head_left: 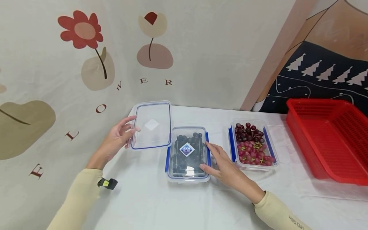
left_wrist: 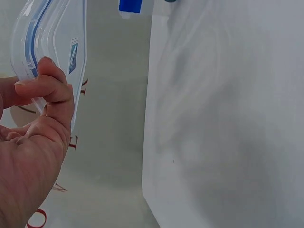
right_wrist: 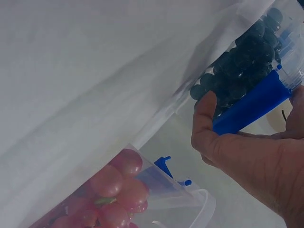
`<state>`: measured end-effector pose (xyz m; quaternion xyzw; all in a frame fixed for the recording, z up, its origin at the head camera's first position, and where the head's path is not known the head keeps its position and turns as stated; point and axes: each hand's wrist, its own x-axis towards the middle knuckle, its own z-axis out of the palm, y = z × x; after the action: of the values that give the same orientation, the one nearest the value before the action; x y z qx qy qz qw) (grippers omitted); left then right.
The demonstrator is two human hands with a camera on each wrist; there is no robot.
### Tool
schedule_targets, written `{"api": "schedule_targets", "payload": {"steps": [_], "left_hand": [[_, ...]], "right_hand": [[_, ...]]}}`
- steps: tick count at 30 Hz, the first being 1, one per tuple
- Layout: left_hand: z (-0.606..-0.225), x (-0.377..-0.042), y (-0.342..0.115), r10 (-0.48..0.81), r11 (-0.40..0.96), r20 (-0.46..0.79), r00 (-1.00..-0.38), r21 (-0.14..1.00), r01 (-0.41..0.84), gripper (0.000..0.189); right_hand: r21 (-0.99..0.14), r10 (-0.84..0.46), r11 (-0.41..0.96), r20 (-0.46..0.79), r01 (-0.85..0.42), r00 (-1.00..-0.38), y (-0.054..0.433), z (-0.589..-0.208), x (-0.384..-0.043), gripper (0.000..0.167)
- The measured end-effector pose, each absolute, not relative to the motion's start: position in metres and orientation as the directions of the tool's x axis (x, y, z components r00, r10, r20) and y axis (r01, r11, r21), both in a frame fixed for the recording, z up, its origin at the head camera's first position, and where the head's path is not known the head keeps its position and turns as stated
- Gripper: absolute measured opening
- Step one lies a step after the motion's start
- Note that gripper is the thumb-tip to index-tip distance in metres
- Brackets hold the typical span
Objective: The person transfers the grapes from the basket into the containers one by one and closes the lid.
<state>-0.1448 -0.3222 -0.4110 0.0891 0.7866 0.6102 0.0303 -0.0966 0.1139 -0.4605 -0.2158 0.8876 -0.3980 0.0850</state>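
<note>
My left hand (head_left: 118,135) pinches the left edge of a clear lid (head_left: 153,135) with a blue seal and a pale diamond label, raised over the table. In the left wrist view, thumb and fingers grip the rim of that lid (left_wrist: 71,33). A clear container (head_left: 188,171) of dark grapes stands under a lid with a blue BXH label. My right hand (head_left: 225,166) lies along its right side, thumb on the lid's corner and fingers at the blue side clip (right_wrist: 254,104). The lifted lid overlaps this container's upper left corner in the head view.
To the right, an uncovered clear container (head_left: 271,164) with blue clips holds dark red grapes (head_left: 247,132) and pink grapes (head_left: 254,153). Beyond it stands a red plastic basket (head_left: 322,147). A white cloth (head_left: 143,198) covers the table, and a printed curtain (head_left: 207,57) hangs behind.
</note>
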Motion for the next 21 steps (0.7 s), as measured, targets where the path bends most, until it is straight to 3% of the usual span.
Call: {"api": "schedule_targets", "payload": {"steps": [11, 21], "left_hand": [[-0.407, -0.144, -0.292, 0.171, 0.273, 0.019, -0.985, 0.960, 0.066, 0.061], [-0.410, -0.146, -0.261, 0.202, 0.238, 0.013, -0.979, 0.969, 0.062, 0.062]], "right_hand": [[-0.703, -0.424, 0.587, 0.156, -0.401, -0.892, 0.118, -0.459, -0.098, 0.066], [-0.712, -0.410, 0.550, 0.224, -0.436, -0.884, 0.122, -0.457, -0.101, 0.061]]}}
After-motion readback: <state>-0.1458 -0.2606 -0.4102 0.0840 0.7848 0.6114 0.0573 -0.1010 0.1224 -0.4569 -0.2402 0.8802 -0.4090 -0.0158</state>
